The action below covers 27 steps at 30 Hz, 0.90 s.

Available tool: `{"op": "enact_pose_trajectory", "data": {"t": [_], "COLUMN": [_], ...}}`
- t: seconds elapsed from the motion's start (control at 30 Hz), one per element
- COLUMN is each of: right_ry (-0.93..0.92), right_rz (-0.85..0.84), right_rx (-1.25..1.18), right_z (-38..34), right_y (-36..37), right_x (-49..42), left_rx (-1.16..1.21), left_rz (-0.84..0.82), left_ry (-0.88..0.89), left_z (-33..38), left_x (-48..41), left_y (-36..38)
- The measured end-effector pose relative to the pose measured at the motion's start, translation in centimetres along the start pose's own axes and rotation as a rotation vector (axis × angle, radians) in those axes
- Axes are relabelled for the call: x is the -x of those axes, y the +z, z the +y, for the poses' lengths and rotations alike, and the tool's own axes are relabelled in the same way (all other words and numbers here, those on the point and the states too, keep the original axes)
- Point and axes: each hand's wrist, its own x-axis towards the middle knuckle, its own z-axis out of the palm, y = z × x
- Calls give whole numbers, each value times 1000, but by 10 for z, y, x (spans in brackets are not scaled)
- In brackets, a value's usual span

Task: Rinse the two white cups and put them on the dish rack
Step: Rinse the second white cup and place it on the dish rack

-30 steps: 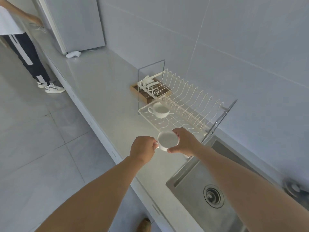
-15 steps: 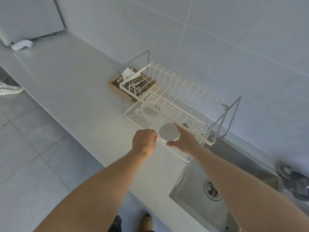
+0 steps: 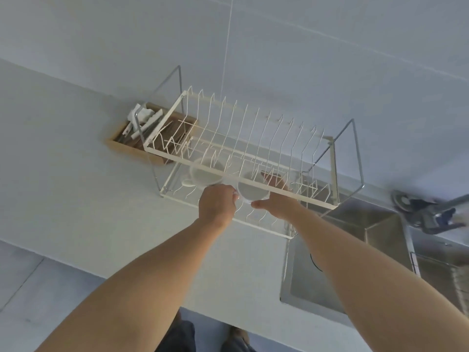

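Observation:
A white wire dish rack with two tiers stands on the grey counter against the wall. One white cup sits on its lower tier at the left. A second white cup is held inside the lower tier, just right of the first. My left hand grips its handle side. My right hand holds its right wall, with the fingers partly hidden behind the upper tier's front bar.
A wooden tray with utensils and a white cloth lies behind the rack's left end. A steel sink opens at the right, with a blurred faucet above it. The counter edge runs below my arms, floor beyond.
Both hands have carried the second cup forward from above the counter's front into the rack's lower tier, beside the first cup. The view has swung right, towards the wall.

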Motion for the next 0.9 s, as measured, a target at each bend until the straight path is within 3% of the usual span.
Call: {"op": "enact_pose_trajectory", "data": {"t": [0.3, 0.6, 0.9], "right_ry": [125, 223, 290], "right_rz": [-30, -53, 281], "right_rx": [-81, 24, 60], "right_z": [3, 0, -31], "right_y": [0, -1, 26], "right_x": [-11, 0, 42], "left_rx": [59, 105, 178], "left_rz": [2, -47, -25], "left_ry": [16, 71, 87], "left_z": [-4, -3, -45], "left_x": [-9, -8, 16], "left_y": [16, 17, -31]}}
